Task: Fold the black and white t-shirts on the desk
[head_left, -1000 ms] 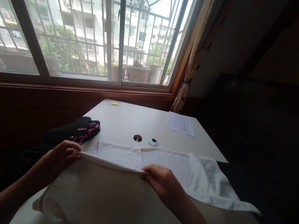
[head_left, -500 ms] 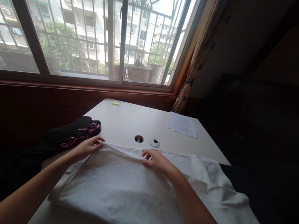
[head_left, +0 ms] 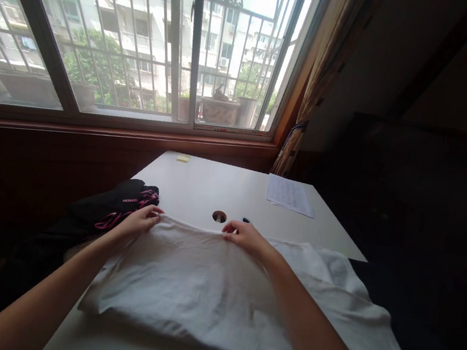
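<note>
A white cloth garment (head_left: 193,284) lies spread over the near half of the table, its right part trailing off toward the lower right. My left hand (head_left: 144,219) pinches the far left corner of its top edge. Along the same edge, my right hand (head_left: 245,237) grips the fabric with bent fingers near the middle. Between the two hands the edge is slightly raised and sags a little. Whether the cloth is a shirt or another garment, I cannot tell. Beside my left hand lies a black garment (head_left: 77,217) with pink lettering.
The white table (head_left: 198,184) has a round cable hole (head_left: 219,217) and a loose round cover (head_left: 245,220), partly hidden by my right hand. Printed papers (head_left: 291,195) lie at the far right, a yellow note (head_left: 183,158) at the far left. A barred window (head_left: 139,42) stands behind.
My right hand has closed on the cloth's far edge. Both hands have lifted that edge slightly, and the near edge of the cloth has shifted up a little.
</note>
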Tool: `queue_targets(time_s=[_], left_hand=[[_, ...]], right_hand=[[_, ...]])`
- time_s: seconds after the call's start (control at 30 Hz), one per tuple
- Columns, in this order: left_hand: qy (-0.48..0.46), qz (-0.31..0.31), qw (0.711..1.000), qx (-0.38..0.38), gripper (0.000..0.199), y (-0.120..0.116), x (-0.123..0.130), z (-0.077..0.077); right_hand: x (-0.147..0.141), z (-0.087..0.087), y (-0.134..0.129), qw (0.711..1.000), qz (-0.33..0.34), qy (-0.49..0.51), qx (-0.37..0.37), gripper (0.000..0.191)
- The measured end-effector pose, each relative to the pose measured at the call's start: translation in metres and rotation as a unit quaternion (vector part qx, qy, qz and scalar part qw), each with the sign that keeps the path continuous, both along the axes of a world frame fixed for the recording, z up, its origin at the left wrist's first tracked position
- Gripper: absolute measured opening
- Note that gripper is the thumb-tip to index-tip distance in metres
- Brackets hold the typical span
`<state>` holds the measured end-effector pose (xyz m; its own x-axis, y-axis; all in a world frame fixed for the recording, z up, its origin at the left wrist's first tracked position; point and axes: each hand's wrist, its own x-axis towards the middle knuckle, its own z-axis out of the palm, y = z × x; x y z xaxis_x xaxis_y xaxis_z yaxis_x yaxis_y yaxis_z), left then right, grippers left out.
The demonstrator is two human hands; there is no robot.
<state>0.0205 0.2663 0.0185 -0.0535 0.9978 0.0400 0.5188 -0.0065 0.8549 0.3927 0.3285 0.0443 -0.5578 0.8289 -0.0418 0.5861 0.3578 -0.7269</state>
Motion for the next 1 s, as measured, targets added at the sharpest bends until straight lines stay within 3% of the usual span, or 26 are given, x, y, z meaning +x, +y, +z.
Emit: queue_targets(time_s=[0.2,0.43,0.7,0.83,1.0], left_hand=[[0.075,0.015,0.997,-0.010,0.048,0.008,0.000,-0.009],[0.088,0.013,0.996,0.017,0.047,0.012,-0.010,-0.013],[0.200,0.025,0.979,0.033,0.038,0.012,-0.003,-0.019],[0.276,0.008,0.960,0.043,0.034,0.015,-0.002,-0.022],[0.411,0.001,0.911,0.043,0.033,0.010,0.009,-0.017]], right_hand=[[-0.007,-0.019,0.007,0.999,-0.002,-0.032,-0.004,0.013],[-0.007,-0.016,0.015,1.000,0.000,-0.007,0.023,0.016],[-0.009,-0.029,0.017,0.998,-0.020,-0.021,0.056,0.019],[0.027,-0.024,0.008,0.996,-0.046,-0.060,0.051,0.033],[0.114,-0.009,-0.008,0.987,-0.064,-0.146,0.017,0.030]])
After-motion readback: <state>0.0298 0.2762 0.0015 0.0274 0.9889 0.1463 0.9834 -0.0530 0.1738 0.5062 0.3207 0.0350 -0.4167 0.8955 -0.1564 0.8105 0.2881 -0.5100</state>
